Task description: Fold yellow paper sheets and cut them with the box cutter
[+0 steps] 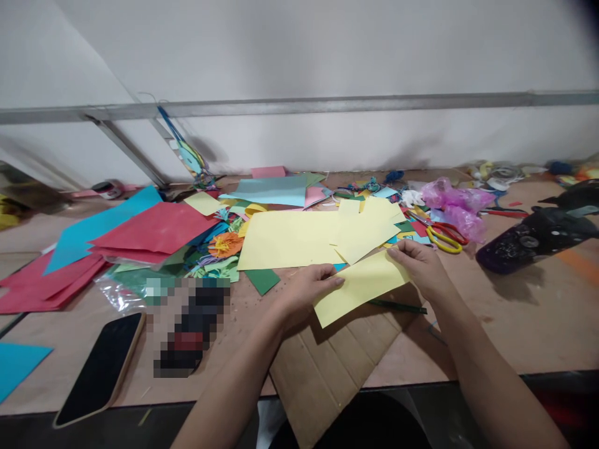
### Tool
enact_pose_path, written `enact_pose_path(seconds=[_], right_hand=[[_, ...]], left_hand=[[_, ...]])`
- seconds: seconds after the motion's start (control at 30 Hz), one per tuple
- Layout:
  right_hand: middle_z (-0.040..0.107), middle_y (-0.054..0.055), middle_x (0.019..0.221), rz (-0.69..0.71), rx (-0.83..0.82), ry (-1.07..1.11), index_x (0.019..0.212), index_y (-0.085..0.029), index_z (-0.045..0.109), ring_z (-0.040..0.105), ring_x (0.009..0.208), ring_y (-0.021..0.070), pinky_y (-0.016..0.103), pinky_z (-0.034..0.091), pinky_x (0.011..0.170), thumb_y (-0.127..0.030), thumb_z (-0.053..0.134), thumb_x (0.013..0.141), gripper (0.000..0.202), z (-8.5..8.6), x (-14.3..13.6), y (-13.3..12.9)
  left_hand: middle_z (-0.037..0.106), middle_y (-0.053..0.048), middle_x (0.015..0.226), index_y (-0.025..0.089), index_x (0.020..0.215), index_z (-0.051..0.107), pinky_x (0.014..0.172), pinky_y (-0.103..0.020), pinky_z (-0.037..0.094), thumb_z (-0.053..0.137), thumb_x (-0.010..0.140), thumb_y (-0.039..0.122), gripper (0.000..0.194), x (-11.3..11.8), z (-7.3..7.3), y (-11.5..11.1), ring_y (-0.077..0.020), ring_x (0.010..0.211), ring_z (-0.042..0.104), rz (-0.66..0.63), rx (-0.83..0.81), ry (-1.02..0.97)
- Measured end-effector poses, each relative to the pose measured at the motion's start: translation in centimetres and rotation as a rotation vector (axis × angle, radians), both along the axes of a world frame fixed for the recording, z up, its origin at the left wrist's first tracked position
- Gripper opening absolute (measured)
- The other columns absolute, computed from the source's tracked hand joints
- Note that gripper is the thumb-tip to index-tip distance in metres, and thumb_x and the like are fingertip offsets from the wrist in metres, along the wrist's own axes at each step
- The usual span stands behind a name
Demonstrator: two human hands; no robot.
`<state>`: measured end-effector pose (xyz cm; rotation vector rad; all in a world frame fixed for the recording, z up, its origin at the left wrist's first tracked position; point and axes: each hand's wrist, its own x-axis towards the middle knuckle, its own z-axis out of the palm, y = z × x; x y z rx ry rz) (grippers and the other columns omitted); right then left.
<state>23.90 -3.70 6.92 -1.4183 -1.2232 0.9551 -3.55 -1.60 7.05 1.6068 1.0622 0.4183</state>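
A pale yellow strip of paper is stretched between my two hands, tilted up toward the right. My left hand pinches its left end, thumb on top. At the upper right end, my right hand grips it between thumb and fingers. Beneath the strip lies a piece of brown cardboard that reaches over the table's front edge. A dark green pencil-like stick shows partly from under the paper. Just beyond my hands, larger yellow sheets rest on the paper pile.
Scissors with red and yellow handles lie right of the pile, near a pink plastic bag. A dark bottle lies at the right. Red sheets, a blue sheet and a phone are on the left.
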Motion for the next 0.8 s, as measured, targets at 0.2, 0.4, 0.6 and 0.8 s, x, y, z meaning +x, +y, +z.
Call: enact_pose_path(seconds=[0.2, 0.4, 0.6, 0.8], right_hand=[[0.060, -0.001, 0.071, -0.015, 0.000, 0.067, 0.077, -0.023, 0.064, 0.052, 0.063, 0.0154, 0.027, 0.040, 0.055, -0.063, 0.082, 0.072, 0.044, 0.4, -0.2, -0.1], [0.068, 0.001, 0.076, 0.024, -0.003, 0.161, 0.081, -0.024, 0.069, 0.063, 0.071, 0.0196, 0.030, 0.051, 0.063, -0.069, 0.083, 0.069, 0.049, 0.6, -0.4, 0.0], [0.078, 0.004, 0.088, 0.048, -0.067, 0.249, 0.089, -0.024, 0.075, 0.070, 0.077, 0.0248, 0.035, 0.057, 0.066, -0.059, 0.092, 0.061, 0.048, 0.3, -1.0, -0.1], [0.079, 0.004, 0.090, 0.027, -0.039, 0.236, 0.086, -0.024, 0.073, 0.071, 0.078, 0.0248, 0.034, 0.057, 0.062, -0.056, 0.090, 0.064, 0.043, 0.2, -0.9, -0.1]], left_hand=[[0.053, 0.003, 0.069, 0.019, 0.077, 0.059, 0.055, -0.024, 0.029, 0.070, 0.079, 0.057, 0.040, 0.2, -0.4, -0.3, -0.0112, 0.059, 0.044, 0.066, -0.124, -0.133], [0.057, 0.001, 0.068, 0.019, 0.076, 0.060, 0.054, -0.024, 0.036, 0.078, 0.073, 0.064, 0.049, 0.7, -0.3, -0.6, -0.0130, 0.061, 0.051, 0.190, -0.208, -0.301], [0.059, 0.001, 0.069, 0.018, 0.077, 0.062, 0.054, -0.023, 0.037, 0.081, 0.070, 0.064, 0.051, 0.8, -0.3, -0.9, -0.0119, 0.059, 0.051, 0.213, -0.260, -0.345], [0.058, 0.002, 0.067, 0.017, 0.076, 0.061, 0.053, -0.022, 0.035, 0.083, 0.067, 0.067, 0.055, 1.0, -0.4, -0.8, -0.0112, 0.057, 0.049, 0.210, -0.276, -0.322]])
